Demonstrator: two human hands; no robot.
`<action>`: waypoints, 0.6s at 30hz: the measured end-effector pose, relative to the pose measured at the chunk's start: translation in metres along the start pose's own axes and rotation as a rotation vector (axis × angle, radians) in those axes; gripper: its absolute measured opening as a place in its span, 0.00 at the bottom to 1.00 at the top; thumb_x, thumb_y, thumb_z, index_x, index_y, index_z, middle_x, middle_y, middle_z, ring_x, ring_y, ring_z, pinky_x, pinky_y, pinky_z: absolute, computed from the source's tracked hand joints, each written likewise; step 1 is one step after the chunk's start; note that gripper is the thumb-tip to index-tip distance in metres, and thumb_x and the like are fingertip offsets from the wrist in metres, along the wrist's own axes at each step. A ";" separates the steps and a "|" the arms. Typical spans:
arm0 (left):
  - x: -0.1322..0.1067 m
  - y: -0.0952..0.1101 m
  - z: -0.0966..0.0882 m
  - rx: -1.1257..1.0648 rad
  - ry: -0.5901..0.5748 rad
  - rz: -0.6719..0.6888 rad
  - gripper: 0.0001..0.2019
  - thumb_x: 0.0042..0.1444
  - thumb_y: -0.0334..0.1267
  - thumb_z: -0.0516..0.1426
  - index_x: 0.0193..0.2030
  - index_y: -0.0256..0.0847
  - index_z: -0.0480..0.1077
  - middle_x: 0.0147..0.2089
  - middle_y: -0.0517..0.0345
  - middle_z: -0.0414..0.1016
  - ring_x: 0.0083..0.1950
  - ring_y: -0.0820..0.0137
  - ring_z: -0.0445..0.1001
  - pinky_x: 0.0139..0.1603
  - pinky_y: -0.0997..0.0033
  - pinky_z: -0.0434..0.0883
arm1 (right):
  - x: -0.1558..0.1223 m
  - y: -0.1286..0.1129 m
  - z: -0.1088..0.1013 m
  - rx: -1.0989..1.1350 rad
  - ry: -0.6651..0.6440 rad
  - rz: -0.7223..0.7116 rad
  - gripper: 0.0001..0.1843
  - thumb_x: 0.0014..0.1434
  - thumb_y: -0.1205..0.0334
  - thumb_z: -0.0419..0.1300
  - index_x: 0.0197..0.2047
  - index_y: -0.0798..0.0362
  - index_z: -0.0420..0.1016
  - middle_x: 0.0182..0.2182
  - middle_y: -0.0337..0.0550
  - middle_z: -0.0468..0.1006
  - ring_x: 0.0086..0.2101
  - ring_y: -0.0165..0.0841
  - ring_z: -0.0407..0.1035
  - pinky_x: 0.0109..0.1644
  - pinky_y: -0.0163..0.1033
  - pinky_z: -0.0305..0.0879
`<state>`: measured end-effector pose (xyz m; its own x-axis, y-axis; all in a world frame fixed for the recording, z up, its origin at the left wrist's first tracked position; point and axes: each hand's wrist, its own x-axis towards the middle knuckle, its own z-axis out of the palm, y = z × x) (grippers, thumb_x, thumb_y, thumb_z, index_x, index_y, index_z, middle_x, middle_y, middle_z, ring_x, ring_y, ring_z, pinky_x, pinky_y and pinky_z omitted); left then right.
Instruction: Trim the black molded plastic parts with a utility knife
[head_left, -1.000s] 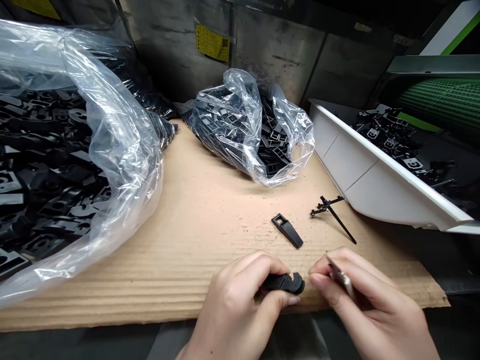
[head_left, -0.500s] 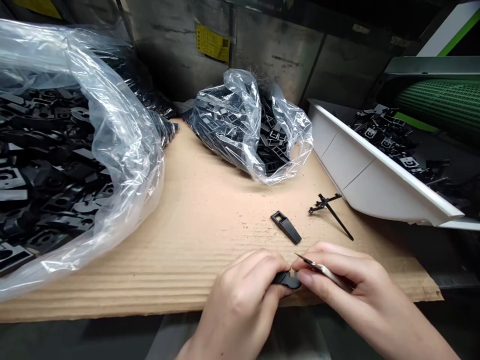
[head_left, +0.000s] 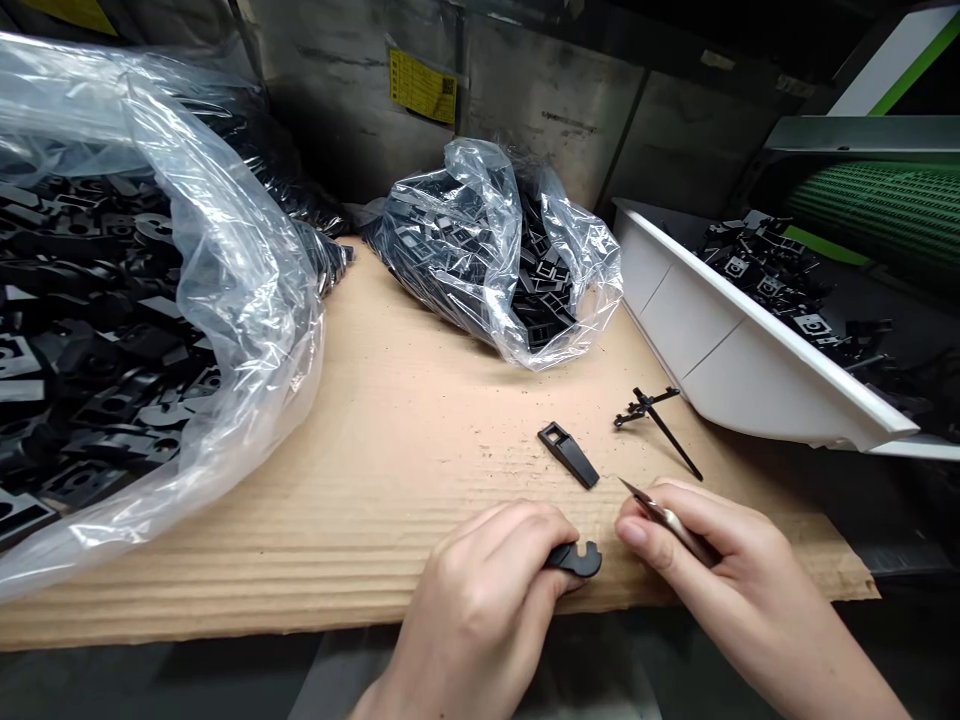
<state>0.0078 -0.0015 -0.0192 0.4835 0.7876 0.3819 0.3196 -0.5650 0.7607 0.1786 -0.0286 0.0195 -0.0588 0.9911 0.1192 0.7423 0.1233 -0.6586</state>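
A small black plastic part [head_left: 581, 560] with a notched, rounded end sticks out of my left hand [head_left: 487, 590], which is closed around the rest of it. My right hand [head_left: 712, 560] grips a slim knife [head_left: 660, 515], its pointed blade aimed up and to the left, apart from the notched part. Just beyond my hands, a black tapered piece with a square hole [head_left: 568, 455] lies on the cardboard [head_left: 420, 460]. To its right rests a thin black branched plastic sprue [head_left: 660, 425].
At the left stands a large clear bag [head_left: 255, 300] full of black parts. Another clear bag [head_left: 499, 250] of black pieces lies at the back. On the right, a white bin [head_left: 697, 320] holds more black parts. The cardboard's front edge runs under my hands.
My right hand has drawn back to the right with the knife, away from the black part, so the notch now shows. My left hand keeps its hold in nearly the same spot.
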 end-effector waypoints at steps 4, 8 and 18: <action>0.001 0.001 -0.002 -0.028 0.057 0.045 0.13 0.49 0.20 0.51 0.37 0.40 0.67 0.35 0.60 0.74 0.37 0.71 0.72 0.38 0.75 0.68 | 0.004 -0.001 0.009 0.046 -0.120 -0.008 0.06 0.58 0.61 0.51 0.31 0.49 0.67 0.25 0.35 0.72 0.27 0.28 0.68 0.27 0.29 0.62; 0.000 0.002 -0.004 -0.037 0.066 0.015 0.11 0.49 0.21 0.54 0.36 0.41 0.67 0.34 0.63 0.74 0.37 0.74 0.73 0.39 0.79 0.68 | 0.005 0.008 0.013 -0.234 0.161 -0.049 0.06 0.58 0.62 0.51 0.39 0.49 0.67 0.32 0.38 0.74 0.32 0.32 0.69 0.32 0.34 0.63; -0.011 -0.023 -0.001 0.251 0.074 0.150 0.13 0.53 0.37 0.54 0.47 0.47 0.64 0.44 0.61 0.73 0.43 0.69 0.73 0.46 0.77 0.69 | 0.010 0.046 -0.001 -0.559 0.272 -0.385 0.09 0.59 0.66 0.51 0.41 0.55 0.71 0.30 0.45 0.72 0.30 0.33 0.64 0.32 0.38 0.62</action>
<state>-0.0056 0.0035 -0.0407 0.4830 0.7011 0.5246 0.4446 -0.7125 0.5428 0.2132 -0.0127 -0.0085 -0.2699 0.8263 0.4944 0.9367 0.3443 -0.0641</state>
